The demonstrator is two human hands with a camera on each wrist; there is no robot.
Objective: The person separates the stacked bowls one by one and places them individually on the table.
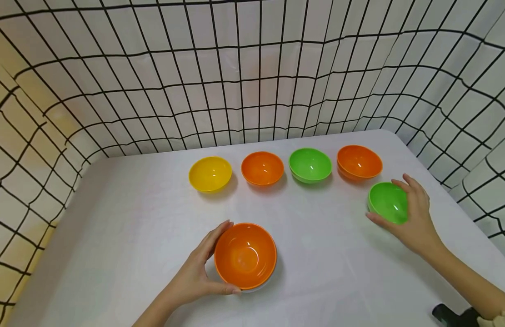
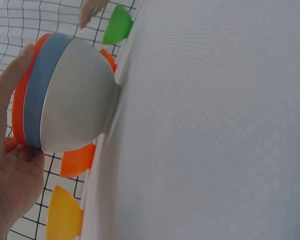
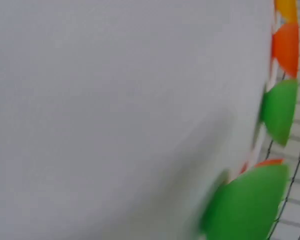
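My left hand (image 1: 199, 268) grips a stack of bowls by its side, thumb near and fingers far. An orange bowl (image 1: 246, 254) is uppermost; in the left wrist view a blue bowl (image 2: 47, 90) and a white bowl (image 2: 80, 100) show beneath it. At the right, my right hand (image 1: 416, 218) is spread over the rim of a green bowl (image 1: 385, 204), thumb at the near side and fingers at the far side. In the left wrist view that hand appears above the green bowl (image 2: 118, 25). The right wrist view is blurred and shows the green bowl (image 3: 247, 205) low.
Along the back stand a yellow bowl (image 1: 210, 175), an orange bowl (image 1: 262, 169), another green bowl (image 1: 310, 165) and another orange bowl (image 1: 359, 162). Black netting (image 1: 236, 81) over a white backdrop surrounds the white table (image 1: 133, 218). A black object (image 1: 452, 314) lies at the near right.
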